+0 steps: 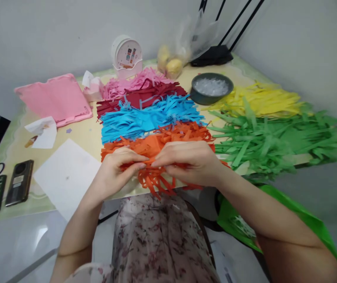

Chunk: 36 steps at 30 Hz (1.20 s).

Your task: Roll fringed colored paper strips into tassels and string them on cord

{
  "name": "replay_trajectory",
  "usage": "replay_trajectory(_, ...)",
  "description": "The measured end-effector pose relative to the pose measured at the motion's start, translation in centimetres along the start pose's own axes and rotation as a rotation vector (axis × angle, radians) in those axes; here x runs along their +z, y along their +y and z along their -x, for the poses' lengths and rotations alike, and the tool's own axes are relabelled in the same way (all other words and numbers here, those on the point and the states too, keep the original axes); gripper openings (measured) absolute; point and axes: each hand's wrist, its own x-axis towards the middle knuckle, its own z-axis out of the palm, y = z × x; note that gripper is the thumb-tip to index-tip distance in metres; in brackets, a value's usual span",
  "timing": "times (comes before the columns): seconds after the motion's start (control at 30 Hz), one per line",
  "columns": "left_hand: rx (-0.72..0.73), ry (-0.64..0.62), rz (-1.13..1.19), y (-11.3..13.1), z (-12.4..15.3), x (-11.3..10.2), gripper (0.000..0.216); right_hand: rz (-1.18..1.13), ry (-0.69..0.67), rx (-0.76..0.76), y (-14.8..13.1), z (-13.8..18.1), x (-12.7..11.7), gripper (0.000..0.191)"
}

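Thumb and fingers of my left hand (pixel 121 169) pinch a piece of orange fringed paper (pixel 156 182) at the table's near edge. My right hand (pixel 186 159) pinches the same orange paper from the other side, its fingertips close to the left ones. Cut strips hang down below both hands. More orange fringe lies just behind my knuckles. Beyond it are rows of blue fringed paper (pixel 150 116), dark red fringed paper (pixel 144 96) and pink fringed paper (pixel 135 83). The exact spot between my fingertips is partly hidden.
Green fringe (pixel 280 135) and yellow fringe (pixel 262 100) lie right, near a dark bowl (pixel 211 88) of whitish pieces. Left are a pink case (pixel 58 98), white paper (pixel 68 177) and two phones (pixel 19 182). Behind stand a round-topped container (pixel 128 57) and a clear bag (pixel 174 65) with yellow items.
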Motion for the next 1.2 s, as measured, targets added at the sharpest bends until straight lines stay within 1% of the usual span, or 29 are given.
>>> replay_trajectory(0.1,0.024,0.035,-0.086,-0.5,0.1,0.0,0.014,0.083,-0.061,-0.049,0.2,0.3,-0.5,0.025)
replay_trajectory(0.17,0.091,0.106,-0.232,-1.0,0.2,0.0,0.014,0.119,-0.129,-0.043,0.2,0.3,-1.1,0.024)
replay_trajectory(0.23,0.184,0.192,-0.395,-1.7,0.2,0.2,0.012,0.104,-0.164,0.048,0.2,-0.2,-1.7,0.022)
replay_trajectory(0.3,0.271,0.245,-0.491,-2.5,0.2,0.4,0.013,0.059,-0.159,0.209,0.4,-1.1,-2.1,0.024)
replay_trajectory(0.37,0.336,0.267,-0.521,-3.3,0.2,0.6,0.014,-0.018,-0.186,0.357,0.8,-2.1,-2.1,0.024)
replay_trajectory(0.4,0.359,0.281,-0.533,-3.7,0.3,0.6,0.014,-0.078,-0.227,0.403,1.1,-2.5,-1.9,0.023)
replay_trajectory(0.47,0.390,0.314,-0.550,-4.4,0.6,0.7,0.016,-0.237,-0.315,0.458,1.9,-3.0,-1.3,0.020)
replay_trajectory(0.5,0.397,0.336,-0.546,-4.8,0.7,0.7,0.017,-0.321,-0.333,0.483,2.2,-3.1,-0.8,0.019)
replay_trajectory(0.57,0.378,0.397,-0.522,-5.4,0.9,1.0,0.019,-0.456,-0.292,0.533,2.6,-2.9,0.1,0.015)
replay_trajectory(0.7,0.261,0.573,-0.422,-5.6,0.1,2.6,0.013,-0.559,-0.092,0.535,2.7,-2.6,1.6,0.010)
replay_trajectory(0.8,0.170,0.699,-0.186,-4.6,-1.4,4.0,0.013,-0.609,0.063,0.520,2.7,-3.3,2.2,0.012)
replay_trajectory(0.87,0.098,0.747,0.015,-3.7,-2.5,4.5,0.015,-0.618,0.124,0.505,2.9,-4.3,2.3,0.012)
replay_trajectory(0.97,-0.001,0.740,0.232,-2.8,-3.8,4.5,0.017,-0.526,0.188,0.424,2.9,-5.7,2.1,0.009)
replay_trajectory(1.07,-0.066,0.778,0.294,-2.9,-4.7,4.4,0.020,-0.316,0.233,0.365,2.7,-6.7,2.3,0.007)
replay_trajectory(1.13,-0.085,0.825,0.292,-3.3,-5.4,4.2,0.019,-0.105,0.172,0.301,3.2,-7.3,2.1,0.008)
replay_trajectory(1.2,-0.058,0.913,0.293,-3.8,-6.0,3.7,0.017,0.137,0.070,0.216,4.8,-8.0,0.6,0.010)
